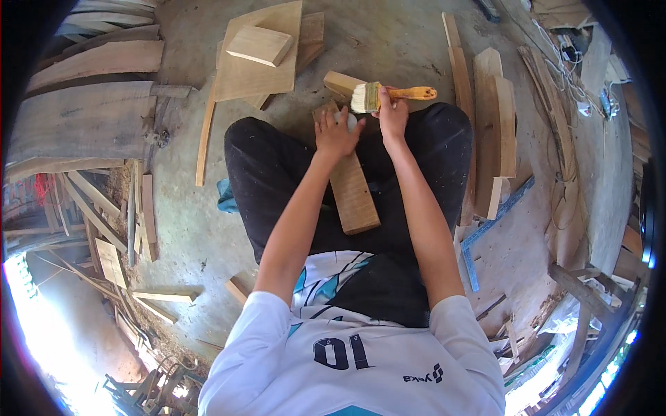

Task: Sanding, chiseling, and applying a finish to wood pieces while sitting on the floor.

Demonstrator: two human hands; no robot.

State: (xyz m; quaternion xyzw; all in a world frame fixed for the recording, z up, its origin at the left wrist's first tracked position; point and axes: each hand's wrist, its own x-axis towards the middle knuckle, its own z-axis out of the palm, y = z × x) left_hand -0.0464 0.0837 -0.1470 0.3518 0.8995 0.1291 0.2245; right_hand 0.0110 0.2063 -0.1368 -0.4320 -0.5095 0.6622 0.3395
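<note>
Head: left grip [335, 141] draped over plank [354, 197], right grip [393, 121] clasping brush [411, 93].

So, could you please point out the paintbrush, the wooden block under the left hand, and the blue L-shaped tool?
Paintbrush [372, 98], head view, on the ferrule.
Wooden block [353, 186], head view, on its upper face.
Blue L-shaped tool [486, 230], head view, on its longer arm.

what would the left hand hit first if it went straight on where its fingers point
Probably the pale wooden block just beyond the far end of the board, though depth is unclear and the left hand might pass above it.
</note>
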